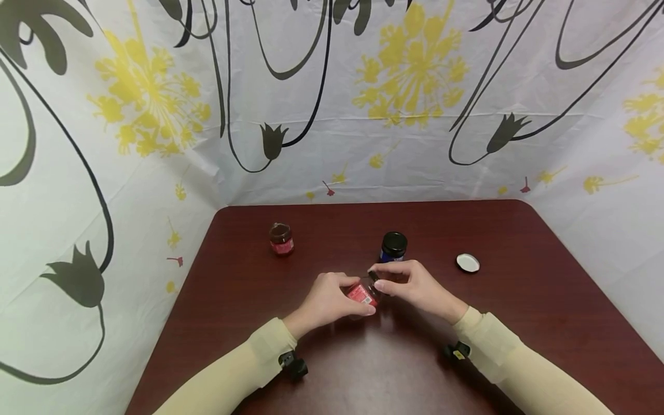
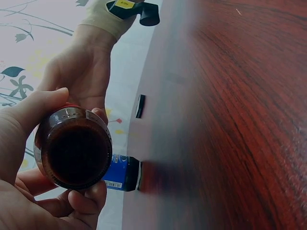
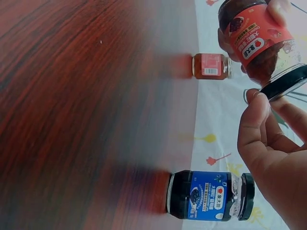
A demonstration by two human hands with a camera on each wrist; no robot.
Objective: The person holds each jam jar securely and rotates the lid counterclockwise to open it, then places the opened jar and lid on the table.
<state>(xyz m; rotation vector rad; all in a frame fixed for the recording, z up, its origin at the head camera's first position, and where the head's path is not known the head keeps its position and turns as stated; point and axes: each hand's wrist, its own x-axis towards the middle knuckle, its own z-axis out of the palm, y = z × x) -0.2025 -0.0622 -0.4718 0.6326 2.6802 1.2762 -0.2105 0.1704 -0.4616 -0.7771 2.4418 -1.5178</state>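
Note:
My left hand (image 1: 329, 300) grips a glass jar (image 3: 261, 36) with a red label and dark contents, tilted above the table. The left wrist view shows the round base of this jar (image 2: 76, 153), thumb on one side and fingers curled round the other. My right hand (image 1: 415, 285) pinches the edge of the black lid (image 3: 288, 81) at the jar's mouth, thumb against the rim. Whether the lid is loose or still threaded, I cannot tell. Just behind the hands stands a blue-labelled jar (image 3: 206, 195) with a black lid on it.
A second red-labelled jar (image 1: 282, 239), its mouth uncovered, stands at the back left of the dark red wooden table (image 1: 332, 225). At the right a loose lid (image 1: 468, 263) lies with its white inside up. Patterned white cloth (image 1: 332, 104) hangs around the table.

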